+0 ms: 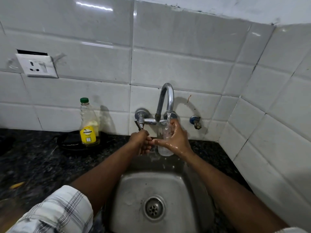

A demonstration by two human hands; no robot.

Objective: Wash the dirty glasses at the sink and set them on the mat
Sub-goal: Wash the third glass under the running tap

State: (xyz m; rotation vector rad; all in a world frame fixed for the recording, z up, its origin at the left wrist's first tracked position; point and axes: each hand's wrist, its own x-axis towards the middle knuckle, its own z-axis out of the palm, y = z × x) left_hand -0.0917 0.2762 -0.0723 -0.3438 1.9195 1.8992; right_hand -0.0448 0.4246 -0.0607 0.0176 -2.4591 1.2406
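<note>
My right hand (175, 139) grips a clear drinking glass (165, 151) upright over the back of the steel sink (183, 187). Water runs from the chrome tap spout (168, 98) into the glass and wets my fingers. My left hand (141, 142) is just left of the glass, its fingers curled at the lower end of the tap's lever handle (139, 125). Most of the glass is hidden behind my right palm. No mat can be made out for certain.
A near-empty soap bottle (88, 125) with a green cap and yellow label stands on the dark granite counter (33, 158), on a flat black object (70, 142). A wall socket (37, 65) sits upper left. Tiled walls close off the back and right. The drain (154, 208) lies near me.
</note>
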